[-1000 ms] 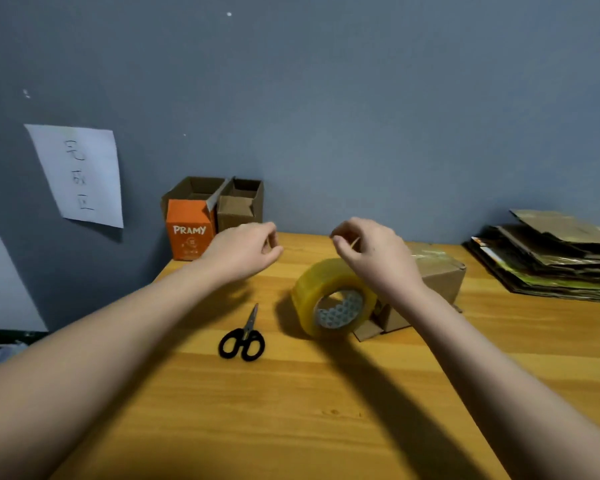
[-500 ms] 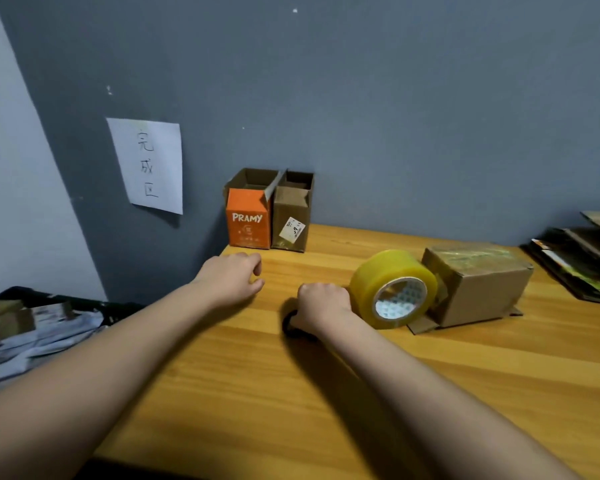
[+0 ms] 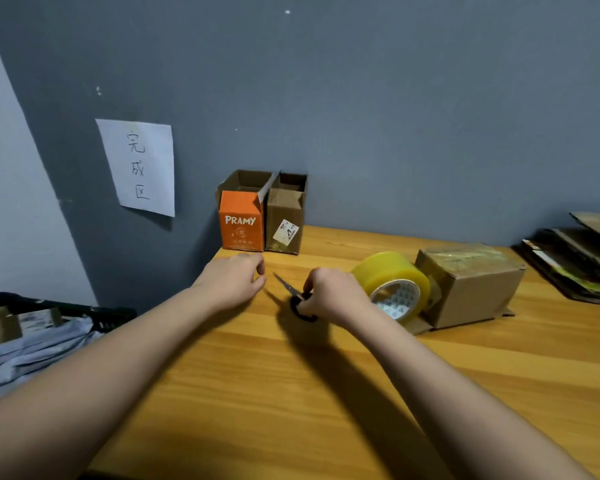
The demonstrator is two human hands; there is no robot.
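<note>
The right hand (image 3: pixel 329 292) is curled round the black handles of the scissors (image 3: pixel 291 291), which sit low over the table (image 3: pixel 291 393). Their closed blades point away and to the left, toward the gap between the two hands. The left hand (image 3: pixel 234 280) rests on the wood just beside the blade tips, its fingers bent and thumb against forefinger; whether it pinches anything cannot be told.

Immediately right of the right hand stands a yellow tape roll (image 3: pixel 392 275) on its edge, nearly touching the knuckles and leaning against a taped cardboard box (image 3: pixel 471 285). Beyond the left hand, against the grey wall (image 3: pixel 361 116), an orange carton (image 3: pixel 240 225) and a brown carton (image 3: pixel 284 220) stand side by side with their tops open. A stack of flattened cardboard (image 3: pixel 579 258) lies far to the right. A sheet of paper (image 3: pixel 139 166) hangs on the wall to the upper left.

The table's left edge runs just outside the left hand and forearm, and a dark bin (image 3: pixel 49 306) sits below it. Bare wood stretches toward the person, under and between both forearms.
</note>
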